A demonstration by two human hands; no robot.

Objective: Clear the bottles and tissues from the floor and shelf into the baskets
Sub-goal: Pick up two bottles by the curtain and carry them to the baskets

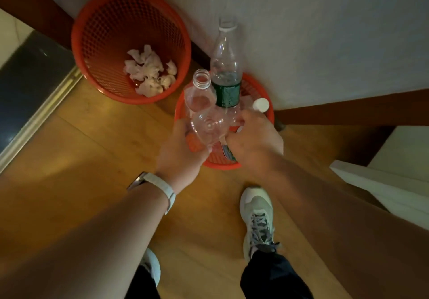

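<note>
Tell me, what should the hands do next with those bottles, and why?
Probably release both. The left hand grips an open bottle and the right hand a capped bottle, both above the near basket, where a green-label bottle stands. The tissues lie in the far basket, so bottles seem to belong here.

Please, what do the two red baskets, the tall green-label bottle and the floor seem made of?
Red baskets: likely moulded plastic, matte; uniform colour, fine lattice walls. Tall bottle: clear glossy plastic, probably; the wall shows through it. Floor: wood or wood-look laminate, semi-gloss; plank seams, soft reflections.
</note>
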